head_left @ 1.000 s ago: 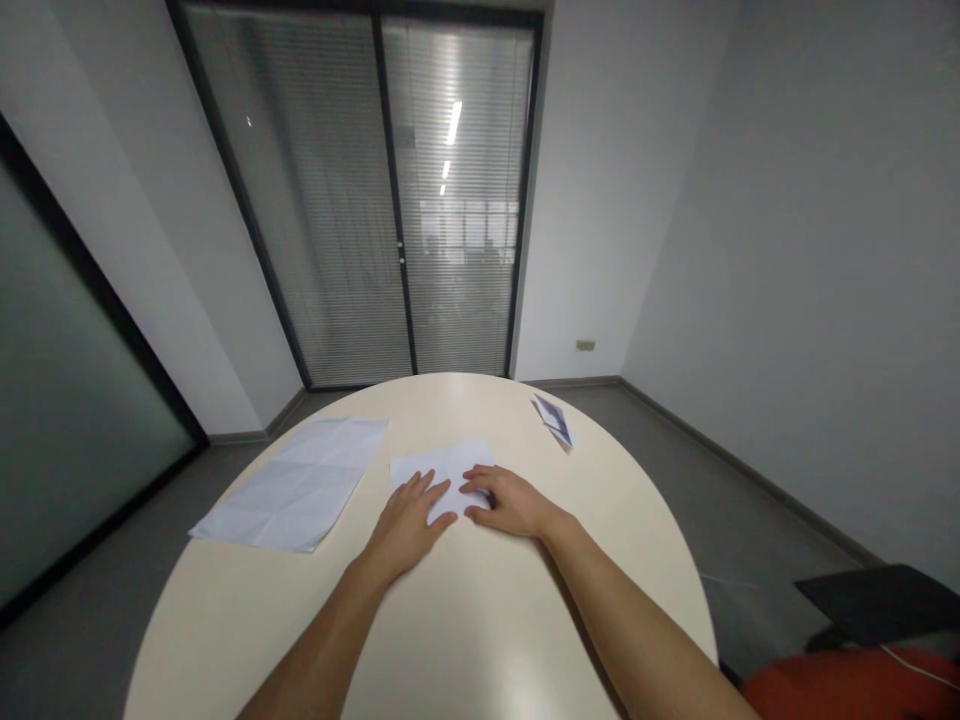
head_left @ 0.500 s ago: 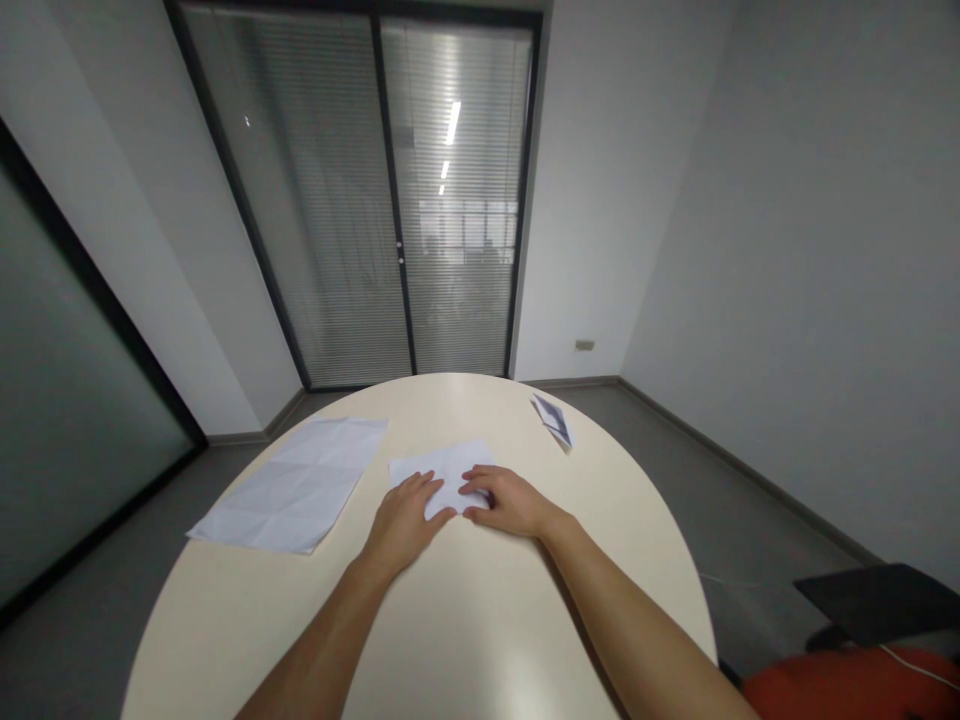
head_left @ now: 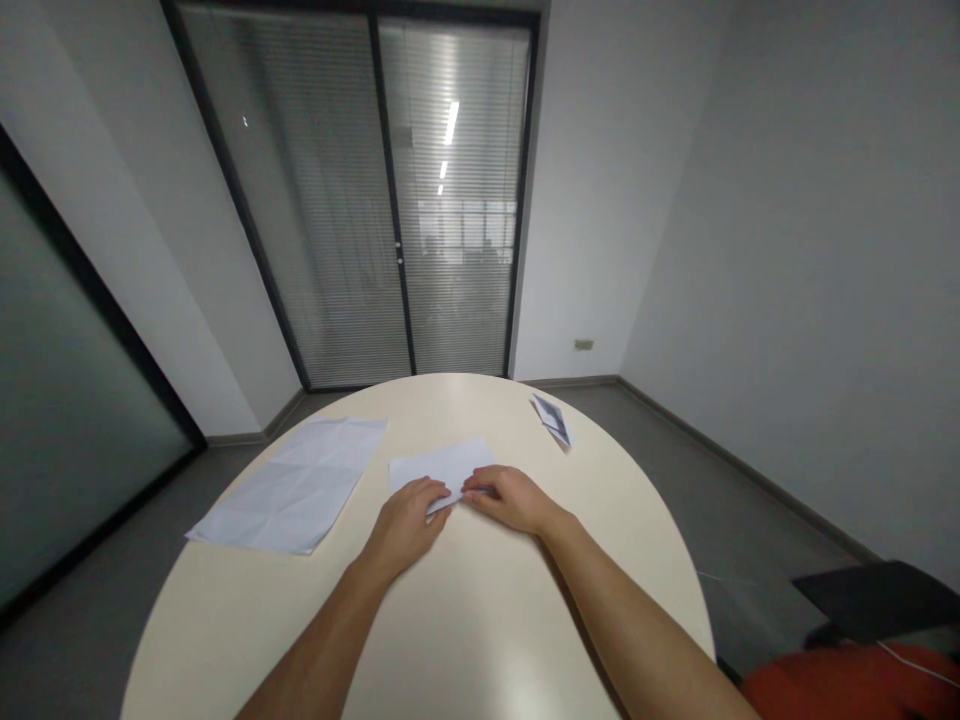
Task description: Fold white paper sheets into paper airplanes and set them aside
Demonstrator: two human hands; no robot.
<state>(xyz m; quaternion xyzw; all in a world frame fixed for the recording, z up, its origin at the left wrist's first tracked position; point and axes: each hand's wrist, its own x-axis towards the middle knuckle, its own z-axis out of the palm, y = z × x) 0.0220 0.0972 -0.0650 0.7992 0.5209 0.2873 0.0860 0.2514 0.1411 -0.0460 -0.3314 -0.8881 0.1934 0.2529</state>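
A small white sheet of paper [head_left: 442, 464] lies on the round cream table [head_left: 465, 620], in front of me. My left hand [head_left: 411, 518] pinches its near edge between thumb and fingers, toward the left. On the same edge, a short gap to the right, my right hand [head_left: 511, 498] is closed in a pinch as well. That near edge looks slightly raised or folded, and my fingers partly cover it.
A larger creased white sheet [head_left: 296, 488] lies at the table's left. Toward the far right edge sits a small folded paper [head_left: 553, 420] with dark print. Beyond the lower right rim are a black panel [head_left: 877, 600] and a red-orange seat [head_left: 847, 685].
My fingers have drawn in from lying spread on the small paper to pinching its near edge. That edge has lifted a little. The other papers have stayed put.
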